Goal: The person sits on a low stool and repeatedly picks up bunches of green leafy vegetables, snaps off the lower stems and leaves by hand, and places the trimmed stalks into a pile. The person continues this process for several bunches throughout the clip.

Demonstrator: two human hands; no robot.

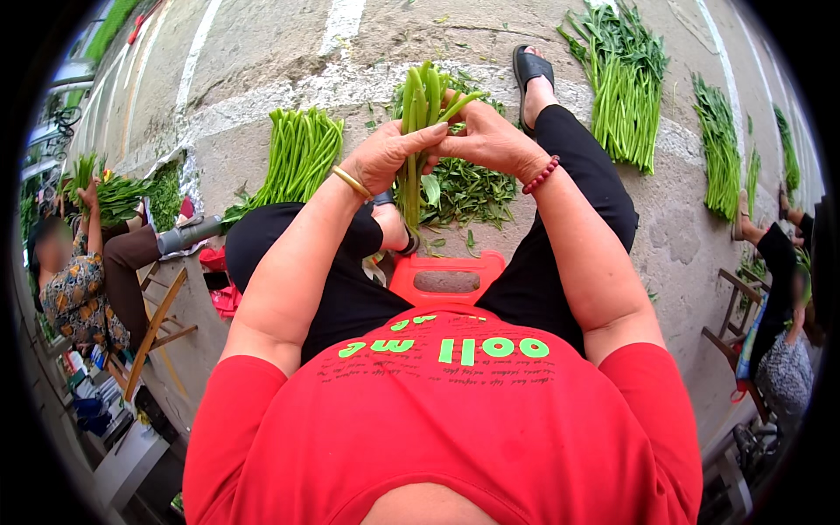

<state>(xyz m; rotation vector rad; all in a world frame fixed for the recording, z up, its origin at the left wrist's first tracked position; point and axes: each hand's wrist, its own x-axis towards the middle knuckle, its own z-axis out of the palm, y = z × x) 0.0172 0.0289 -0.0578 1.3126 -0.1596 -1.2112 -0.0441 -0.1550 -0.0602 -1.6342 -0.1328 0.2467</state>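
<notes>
Before my chest, my left hand [380,157] grips an upright bunch of thick green vegetable stems [413,111], likely water spinach. My right hand [485,134] meets it from the right, its fingers bent at the side of the bunch. One stem [462,105] slants out across those right fingers; their exact hold is partly hidden. Below the hands, a heap of loose green leaves [469,187] lies on the concrete between my feet. To the left, a larger stack of trimmed-looking stems [298,154] rests beside my left knee, leaves toward me.
A red plastic stool [446,269] shows between my thighs. Beyond my right foot lies a big leafy bundle [623,98], with another bundle [715,151] farther right. Seated people handle greens at left [79,275] and right [784,367]. A red bag [225,298] with a dark phone-like object sits at left.
</notes>
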